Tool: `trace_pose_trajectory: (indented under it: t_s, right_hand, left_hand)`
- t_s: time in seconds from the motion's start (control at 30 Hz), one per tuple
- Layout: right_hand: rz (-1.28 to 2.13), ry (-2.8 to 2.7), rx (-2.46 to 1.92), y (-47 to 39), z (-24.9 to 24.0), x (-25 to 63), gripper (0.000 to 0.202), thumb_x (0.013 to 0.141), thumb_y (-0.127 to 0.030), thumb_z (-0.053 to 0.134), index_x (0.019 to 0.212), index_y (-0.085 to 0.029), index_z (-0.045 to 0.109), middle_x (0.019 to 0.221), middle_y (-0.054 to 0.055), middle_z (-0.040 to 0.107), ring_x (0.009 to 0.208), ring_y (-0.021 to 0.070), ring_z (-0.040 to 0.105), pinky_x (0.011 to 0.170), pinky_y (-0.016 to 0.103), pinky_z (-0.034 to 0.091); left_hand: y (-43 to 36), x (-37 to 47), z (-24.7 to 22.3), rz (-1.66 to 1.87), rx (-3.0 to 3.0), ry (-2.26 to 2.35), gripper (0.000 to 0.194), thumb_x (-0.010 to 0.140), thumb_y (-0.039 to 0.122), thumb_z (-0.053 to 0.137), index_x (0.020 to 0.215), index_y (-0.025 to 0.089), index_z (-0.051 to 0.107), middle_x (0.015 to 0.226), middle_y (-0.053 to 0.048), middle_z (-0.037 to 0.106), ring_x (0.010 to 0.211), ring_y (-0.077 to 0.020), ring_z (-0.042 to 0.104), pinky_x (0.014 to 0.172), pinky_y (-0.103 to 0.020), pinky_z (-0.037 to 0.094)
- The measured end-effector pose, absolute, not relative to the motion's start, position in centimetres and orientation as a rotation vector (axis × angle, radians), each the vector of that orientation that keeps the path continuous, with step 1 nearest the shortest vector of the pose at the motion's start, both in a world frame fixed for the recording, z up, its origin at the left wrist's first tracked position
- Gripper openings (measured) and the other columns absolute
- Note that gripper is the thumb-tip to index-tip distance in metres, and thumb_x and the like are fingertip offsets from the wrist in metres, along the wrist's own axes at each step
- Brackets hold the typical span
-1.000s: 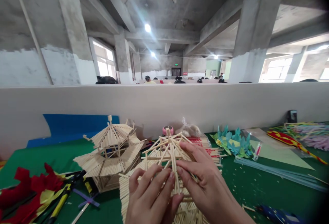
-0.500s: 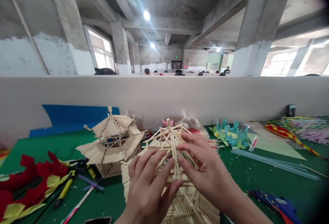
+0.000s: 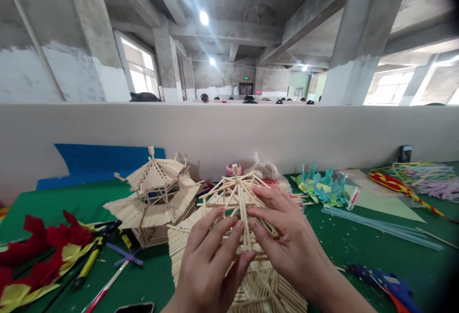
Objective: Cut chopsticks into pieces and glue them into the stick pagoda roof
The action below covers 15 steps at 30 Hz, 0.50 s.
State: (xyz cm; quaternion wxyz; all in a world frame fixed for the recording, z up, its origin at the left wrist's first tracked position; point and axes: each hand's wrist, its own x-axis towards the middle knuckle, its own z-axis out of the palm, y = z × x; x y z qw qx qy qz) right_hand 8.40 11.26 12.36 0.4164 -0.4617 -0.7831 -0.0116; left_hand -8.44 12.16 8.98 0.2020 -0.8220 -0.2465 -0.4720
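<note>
A pavilion-like model of thin wooden sticks (image 3: 179,241) stands in front of me, its upper roof an open frame of sticks meeting at a short peak. My left hand (image 3: 211,255) is at the frame's near left side, its thumb and fingertips closed on the lower part of the near roof sticks (image 3: 245,222). From the right, my right hand (image 3: 283,236) presses its fingertips along the same sticks, a little higher. Behind on the left stands a second stick model (image 3: 154,198), with its roofs covered in sticks. My hands hide part of the near model.
Red and yellow crafted pieces (image 3: 46,251) and a yellow-black tool (image 3: 88,265) lie left. Teal paper flowers (image 3: 324,186), pale blue strips (image 3: 380,227) and a blue glue gun (image 3: 383,279) are right. A low white partition (image 3: 229,131) runs behind the table.
The view has shifted very slightly. Both hands remain on the near roof sticks, with the left fingers moved only a little.
</note>
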Motion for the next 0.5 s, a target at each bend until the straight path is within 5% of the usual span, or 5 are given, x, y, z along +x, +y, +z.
trace_pose_trajectory:
  t_s: [0.5]
  right_hand:
    - [-0.016, -1.952, -1.160, 11.21, 12.22, 8.06, 0.020, 0.078, -0.019, 0.047, 0.086, -0.022, 0.065, 0.117, 0.005, 0.053, 0.110, 0.0187, 0.044, 0.092, 0.039, 0.036]
  left_hand:
    - [12.55, -8.49, 9.18, -1.249, -2.274, -0.674, 0.028, 0.068, 0.012, 0.064, 0.094, 0.007, 0.059, 0.094, -0.014, 0.063, 0.100, -0.0303, 0.049, 0.076, -0.045, 0.050]
